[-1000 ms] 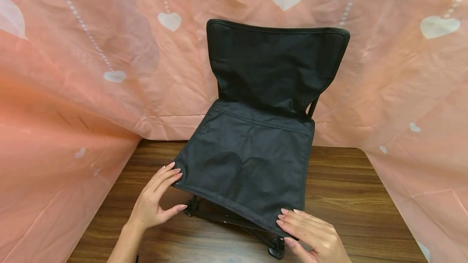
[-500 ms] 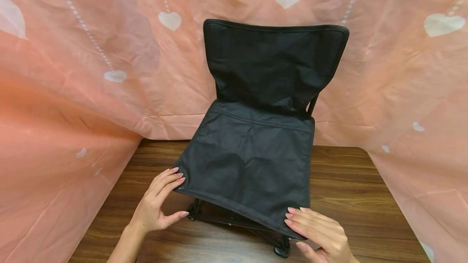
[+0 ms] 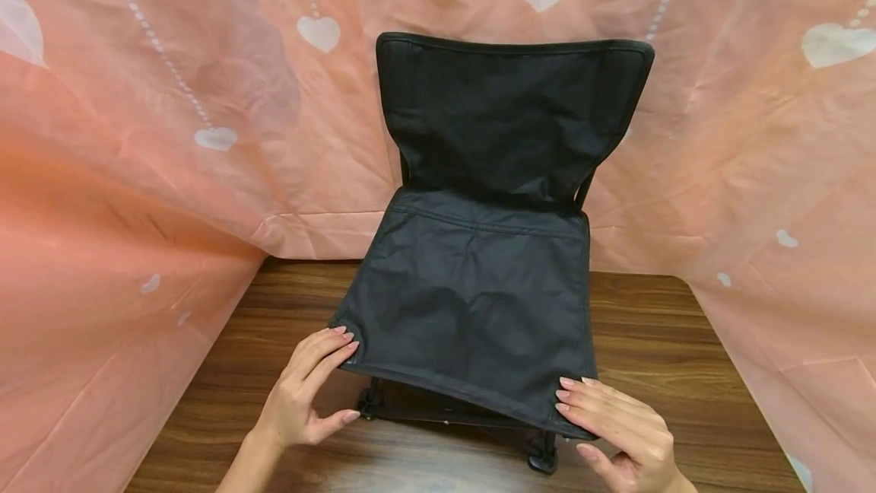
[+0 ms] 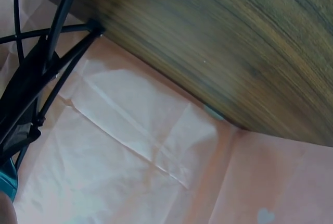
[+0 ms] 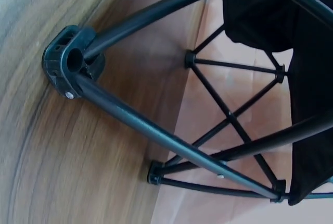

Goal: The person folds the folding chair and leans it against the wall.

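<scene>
A black folding chair (image 3: 472,303) stands unfolded on a wooden surface, its fabric backrest (image 3: 513,116) upright at the far side. My left hand (image 3: 290,398) rests its fingers on the front left corner of the seat, with the thumb spread apart below. Over the front right corner lie the fingers of my right hand (image 3: 626,428), its thumb lower, beside the seat edge. Beneath the seat, a front foot (image 3: 543,456) shows in the head view. The right wrist view shows crossed frame tubes (image 5: 171,138) and a plastic foot joint (image 5: 73,60). Neither palm is visible.
Pink cloth (image 3: 328,112) with white hearts hangs behind the chair and along both sides. Brown wood-grain surface (image 3: 650,341) shows around the chair. In the left wrist view, chair tubes (image 4: 65,15) stand close to the cloth.
The chair has turned slightly, its seat front shifting right. Both hands have moved right with it, fingers staying on the corners; the left hand is also a little lower in view.
</scene>
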A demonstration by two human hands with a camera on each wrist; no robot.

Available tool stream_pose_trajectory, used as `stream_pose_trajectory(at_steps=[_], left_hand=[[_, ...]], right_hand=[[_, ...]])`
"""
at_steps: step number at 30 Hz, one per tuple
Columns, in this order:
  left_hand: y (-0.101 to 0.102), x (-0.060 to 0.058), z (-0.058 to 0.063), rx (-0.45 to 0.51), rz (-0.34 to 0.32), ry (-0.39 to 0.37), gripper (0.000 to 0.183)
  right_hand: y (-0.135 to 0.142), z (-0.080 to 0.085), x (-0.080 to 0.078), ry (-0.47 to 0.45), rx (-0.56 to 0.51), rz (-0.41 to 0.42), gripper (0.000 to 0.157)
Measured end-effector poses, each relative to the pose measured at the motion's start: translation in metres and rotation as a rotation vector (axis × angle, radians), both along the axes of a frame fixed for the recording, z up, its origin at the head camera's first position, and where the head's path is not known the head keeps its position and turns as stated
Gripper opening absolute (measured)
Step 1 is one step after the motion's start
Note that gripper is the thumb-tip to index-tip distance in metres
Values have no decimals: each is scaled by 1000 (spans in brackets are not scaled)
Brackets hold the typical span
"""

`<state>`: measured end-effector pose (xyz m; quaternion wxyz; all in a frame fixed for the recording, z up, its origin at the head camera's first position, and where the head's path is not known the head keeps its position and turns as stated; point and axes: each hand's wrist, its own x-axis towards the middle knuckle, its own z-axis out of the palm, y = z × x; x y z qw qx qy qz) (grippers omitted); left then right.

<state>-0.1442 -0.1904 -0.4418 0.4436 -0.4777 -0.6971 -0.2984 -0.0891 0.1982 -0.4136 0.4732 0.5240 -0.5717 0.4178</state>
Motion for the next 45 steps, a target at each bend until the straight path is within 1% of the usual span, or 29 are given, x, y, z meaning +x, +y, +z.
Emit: stream_pose_trajectory(at_steps=[5, 8, 14, 17, 22, 24, 29, 32, 36, 39, 41, 43, 45], left_hand=[[4, 6, 1, -1, -5, 13, 65], [7, 9, 1, -5, -19, 21, 64], [11, 17, 2, -14, -21, 28, 60], [12, 20, 2, -19, -20, 25, 58], [16, 25, 4, -14, -38, 47, 55], [18, 27, 4, -11, -45, 56, 53], [21, 29, 9, -6, -59, 77, 49], [22, 30, 12, -5, -69, 71, 47], [19, 27, 16, -22, -99, 32, 43], [15, 23, 19, -58, -134, -15, 41], [13, 21, 22, -86, -146, -40, 42], [10, 20, 23, -115, -146, -51, 45], [9, 21, 24, -137, -141, -49, 47]], right_hand=[[9, 1, 0, -57, 44, 40, 29], [14, 2, 0, -88, 51, 60, 28], [20, 3, 0, -96, 28, 83, 28], [23, 5, 0, -95, 51, 79, 30], [38, -5, -2, -101, 90, 53, 34], [43, -10, -2, -108, 94, 52, 34], [46, -10, 0, -127, 87, 59, 34], [46, -10, 1, -141, 82, 56, 34], [45, -7, 4, -140, 98, 12, 35], [43, -3, 10, -130, 144, -84, 36], [42, -1, 14, -121, 178, -149, 38], [40, 1, 18, -114, 206, -203, 39], [37, 1, 21, -115, 218, -233, 40]])
